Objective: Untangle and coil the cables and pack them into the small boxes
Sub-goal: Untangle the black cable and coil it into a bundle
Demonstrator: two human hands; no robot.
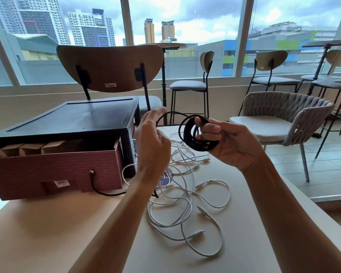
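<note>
My right hand (234,142) grips a coil of black cable (187,133) above the table, fingers curled through its loops. One black strand arcs from the coil over to my left hand (152,142), raised just left of it with the index finger stretched up and the other fingers curled; the strand seems to run through them. The cable's tail drops below my left wrist, and its plug end (91,172) lies against the red-brown box (57,170). Small brown cardboard boxes (30,148) stand inside that box. A tangle of white cables (185,203) lies on the table under my hands.
A black lid or tray (73,119) sits on top of the red-brown box. The beige table (47,223) has its edge on the right. A wooden-backed chair (110,66) stands behind the table, a woven grey chair (283,119) to the right, and stools by the windows.
</note>
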